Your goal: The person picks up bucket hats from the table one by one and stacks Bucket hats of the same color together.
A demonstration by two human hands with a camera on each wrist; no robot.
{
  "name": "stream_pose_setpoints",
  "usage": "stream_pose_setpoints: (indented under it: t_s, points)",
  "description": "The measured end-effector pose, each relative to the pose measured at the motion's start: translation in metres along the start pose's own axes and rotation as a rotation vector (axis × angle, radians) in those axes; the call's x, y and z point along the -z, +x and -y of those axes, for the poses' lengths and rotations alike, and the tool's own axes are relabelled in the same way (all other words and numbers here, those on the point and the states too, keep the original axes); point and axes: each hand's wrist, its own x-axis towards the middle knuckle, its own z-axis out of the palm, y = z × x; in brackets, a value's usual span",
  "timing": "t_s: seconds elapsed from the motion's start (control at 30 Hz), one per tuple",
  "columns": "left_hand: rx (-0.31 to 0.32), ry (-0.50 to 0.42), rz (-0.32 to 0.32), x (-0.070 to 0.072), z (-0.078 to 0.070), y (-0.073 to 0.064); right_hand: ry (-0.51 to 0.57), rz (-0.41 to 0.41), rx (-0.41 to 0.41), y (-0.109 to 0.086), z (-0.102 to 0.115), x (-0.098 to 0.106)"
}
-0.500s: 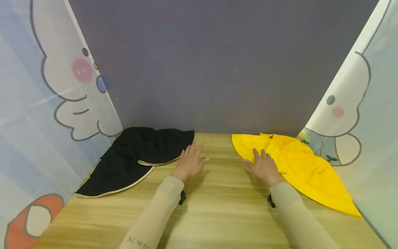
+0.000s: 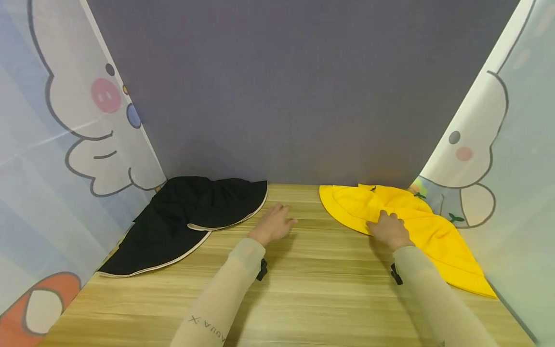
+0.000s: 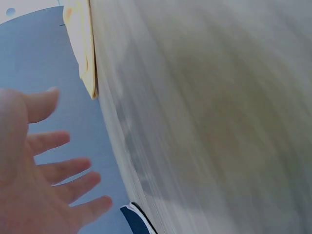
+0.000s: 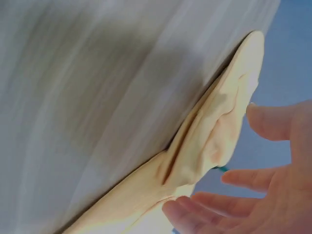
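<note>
A yellow cloth hat (image 2: 438,231) with small green sprout marks lies folded flat on the right side of the wooden table. My right hand (image 2: 391,230) hovers at its near edge; in the right wrist view the thumb and fingers (image 4: 241,181) are spread, holding nothing. On the left lies a black cloth hat (image 2: 173,226) with a pale trimmed edge, also folded flat. To the right of this hat hangs my left hand (image 2: 272,225), nothing in it, its fingers (image 3: 80,187) loosely extended in the left wrist view.
A grey upright panel (image 2: 277,96) stands behind the table (image 2: 303,299). Curtains with cartoon animals close off the left side (image 2: 39,193) and the right side (image 2: 520,193). Both hats reach up against the back panel and the side curtains.
My right hand has moved right and a little back toward me over the yellow hat. The left hand has shifted slightly right, away from the black hat. Both hats lie as before.
</note>
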Motion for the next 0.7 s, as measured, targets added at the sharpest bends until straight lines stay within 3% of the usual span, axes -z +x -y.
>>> stream_pose_setpoints:
  t_s: [0.17, 0.5, 0.7]
  points:
    - [0.014, -0.047, 0.055, 0.000, -0.010, 0.010, 0.070, 0.035, -0.015, 0.008, -0.015, 0.007]
    - [-0.058, -0.058, 0.071, -0.004, -0.038, 0.029, 0.202, 0.057, -0.118, 0.016, -0.020, 0.014]
    - [-0.054, -0.127, 0.098, -0.010, -0.048, 0.042, 0.402, 0.060, -0.141, 0.023, -0.024, 0.007]
